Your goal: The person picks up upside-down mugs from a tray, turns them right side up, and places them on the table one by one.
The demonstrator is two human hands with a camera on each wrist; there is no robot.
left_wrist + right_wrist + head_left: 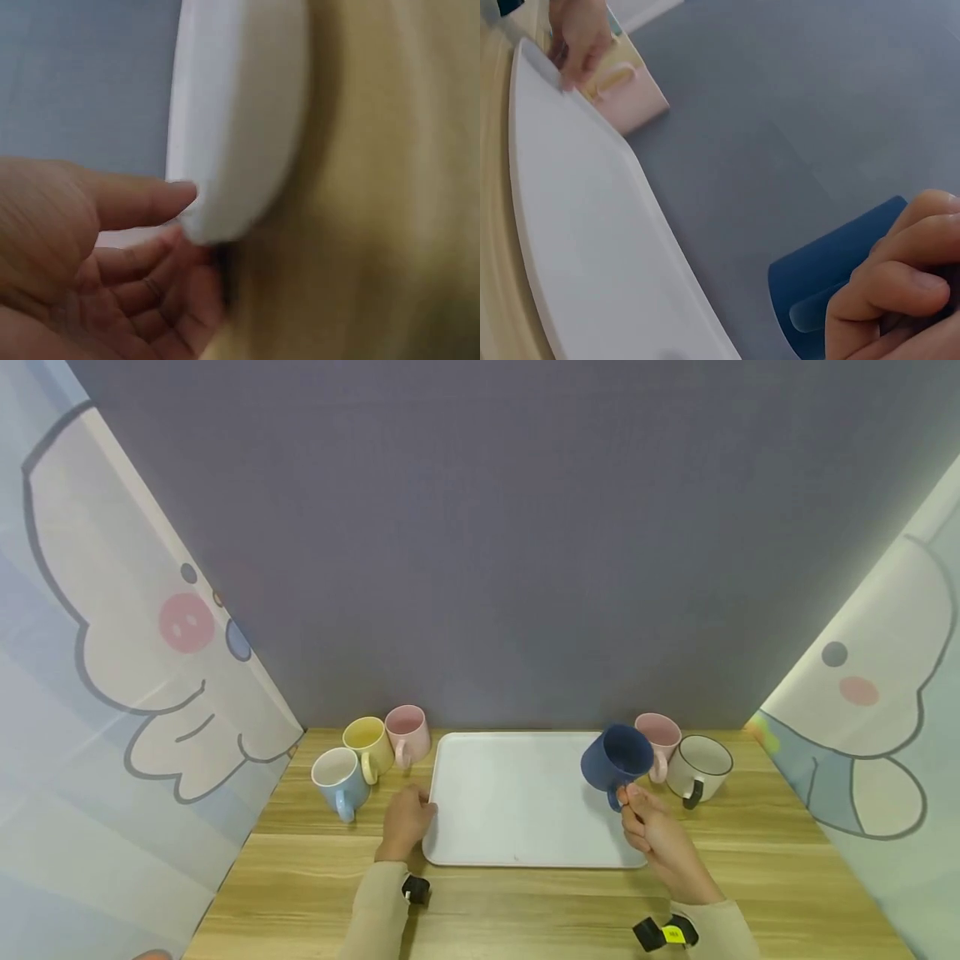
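Observation:
A white rectangular tray (pixel 517 802) lies on the wooden table. My left hand (pixel 407 820) pinches its left rim, thumb on top and fingers curled at the underside, as the left wrist view shows at the tray edge (pixel 232 112). My right hand (pixel 660 839) grips the handle of a dark blue mug (pixel 611 764), raised over the tray's right end. In the right wrist view the blue mug (pixel 825 262) is partly hidden by the fingers (pixel 900 292). Just right of it stand a pink mug (pixel 657 732) and a white mug with a black handle (pixel 693 768).
Left of the tray stand a light blue mug (pixel 337 774), a yellow mug (pixel 369 745) and a second pink mug (pixel 408 735). A grey wall (pixel 480 568) rises behind the table (pixel 525 910), and cartoon-printed curtains (pixel 112 652) hang at both sides.

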